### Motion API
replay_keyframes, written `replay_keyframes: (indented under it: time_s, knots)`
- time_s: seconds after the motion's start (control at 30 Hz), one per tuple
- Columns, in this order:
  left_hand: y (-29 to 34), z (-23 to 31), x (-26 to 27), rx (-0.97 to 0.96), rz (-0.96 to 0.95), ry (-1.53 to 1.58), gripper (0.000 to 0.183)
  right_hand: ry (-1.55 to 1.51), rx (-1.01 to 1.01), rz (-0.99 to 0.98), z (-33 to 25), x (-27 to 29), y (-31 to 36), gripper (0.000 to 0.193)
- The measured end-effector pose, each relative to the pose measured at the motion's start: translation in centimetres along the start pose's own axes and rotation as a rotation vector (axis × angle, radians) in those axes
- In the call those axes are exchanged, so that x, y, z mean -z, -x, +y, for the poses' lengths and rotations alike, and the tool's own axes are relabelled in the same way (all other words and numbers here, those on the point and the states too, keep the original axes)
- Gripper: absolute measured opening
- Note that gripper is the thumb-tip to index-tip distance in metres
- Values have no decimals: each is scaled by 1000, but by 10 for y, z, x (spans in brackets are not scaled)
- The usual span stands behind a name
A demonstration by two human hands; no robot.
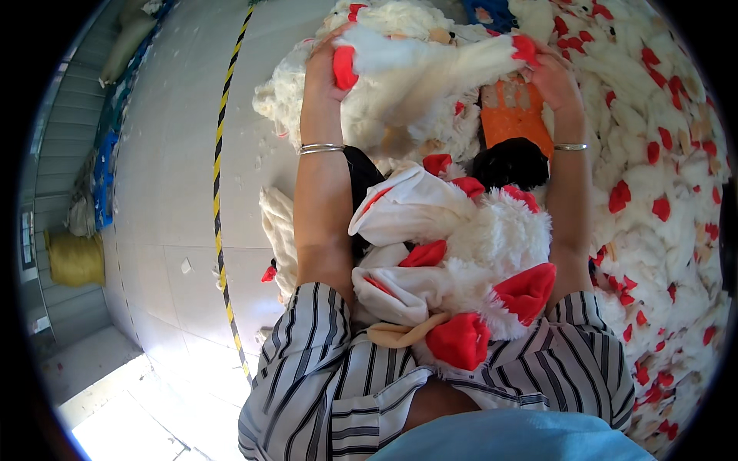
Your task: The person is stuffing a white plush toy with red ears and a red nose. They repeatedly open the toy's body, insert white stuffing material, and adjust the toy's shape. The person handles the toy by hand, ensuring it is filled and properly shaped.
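Note:
A long white plush toy skin (430, 65) with red end patches stretches between my two hands, away from my body. My left hand (327, 71) grips it beside the red patch at its left end. At the other red end, my right hand (553, 81) closes on the fabric; some fingertips are hidden behind it. On my lap, between my forearms, lies a heap of white furry plush skins (492, 238) with red patches. A beige strip-like piece (403, 332) sits at the heap's near side.
Loose white plush pieces with red patches (653, 177) cover the right side. More white plush (284, 100) lies beyond my hands, near an orange plastic piece (516, 115). A black-and-yellow tape line (221, 169) crosses the grey floor at left; a yellow bundle (75, 259) stands farther off.

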State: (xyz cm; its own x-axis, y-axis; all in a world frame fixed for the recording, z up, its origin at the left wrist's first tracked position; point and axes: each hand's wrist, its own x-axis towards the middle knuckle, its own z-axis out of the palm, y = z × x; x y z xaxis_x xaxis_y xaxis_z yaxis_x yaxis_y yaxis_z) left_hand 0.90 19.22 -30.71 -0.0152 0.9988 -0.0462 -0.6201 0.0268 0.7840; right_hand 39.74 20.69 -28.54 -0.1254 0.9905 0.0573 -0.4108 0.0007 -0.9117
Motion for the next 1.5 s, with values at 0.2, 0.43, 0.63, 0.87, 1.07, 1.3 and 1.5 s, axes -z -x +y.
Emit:
replay_keyframes:
  time_s: [0.2,0.43,0.63,0.87,1.07,1.3,1.5]
  knots:
    - [-1,2,3,-79,-2,99,29,672,-63,84,32,25,-13,28]
    - [7,7,5,-49,50,64,25,731,-29,-142,-7,-17,-5,32]
    - [-4,8,-8,-207,-64,347,26,519,428,39,-55,-22,3,35]
    - [-13,-4,5,-214,141,181,27,1446,-343,-804,63,-116,38,72]
    - [-1,3,14,-138,359,114,22,1209,65,149,-11,-12,-3,53]
    - [-5,-10,1,-105,335,48,25,130,889,292,-127,56,24,36]
    - [-3,-22,-16,-27,241,-32,20,1033,-25,-775,77,-104,42,48]
